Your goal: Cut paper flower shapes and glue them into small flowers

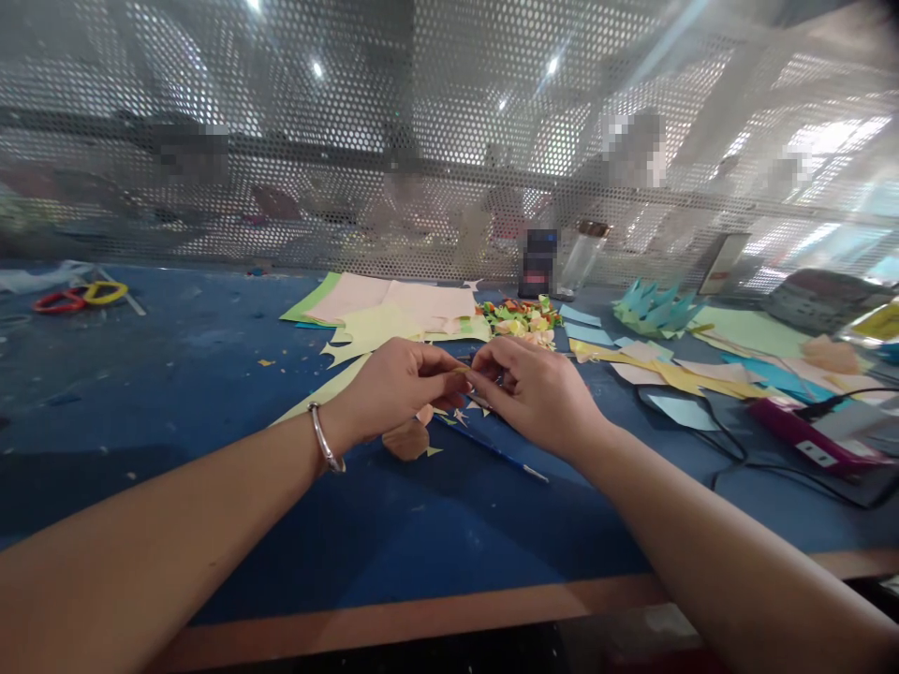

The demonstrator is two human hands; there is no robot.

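My left hand (407,379) and my right hand (534,388) meet fingertip to fingertip above the blue table. Pinched between them is a small yellowish paper piece (461,369), mostly covered by the fingers. Below the left hand lies a brown paper piece (407,440) with small scraps around it. A thin blue stick with a pale metal-like tip (502,449) rests on the table under both hands. Just beyond the fingers sits a pile of small red, green, yellow and pink paper pieces (523,321). Cut pale yellow paper (379,323) lies behind the left hand.
Red-handled and yellow-handled scissors (84,295) lie far left. To the right are a blue-green spiky paper form (653,309), paper strips (674,374), and a purple power strip (818,435) with black cables. A glass bottle (584,260) stands against the perforated metal screen (337,206).
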